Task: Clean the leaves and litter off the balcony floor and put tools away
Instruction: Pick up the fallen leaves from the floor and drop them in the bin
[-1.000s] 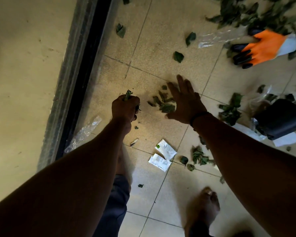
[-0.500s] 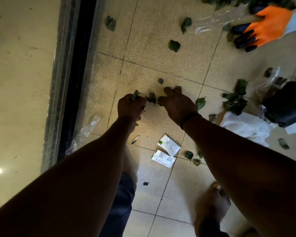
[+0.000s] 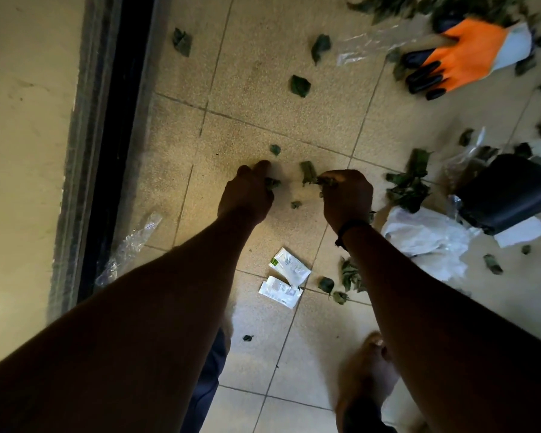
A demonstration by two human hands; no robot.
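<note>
From the head view, my left hand (image 3: 247,195) is curled tight around a small bunch of leaves (image 3: 272,183), low over the floor tiles (image 3: 256,114). My right hand (image 3: 345,196) pinches more leaves (image 3: 310,176) in its curled fingers. I think they are very light, dry and crumbly, so I should scoop them in bunches and squeeze softly. More lie loose near the orange glove (image 3: 469,57) and two white packets (image 3: 286,278).

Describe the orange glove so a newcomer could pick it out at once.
Look to the far right of the tiled floor, beside the big leaf pile. The orange glove lies flat there: black fingertips, pale cuff, the only bright orange thing among the litter.
</note>
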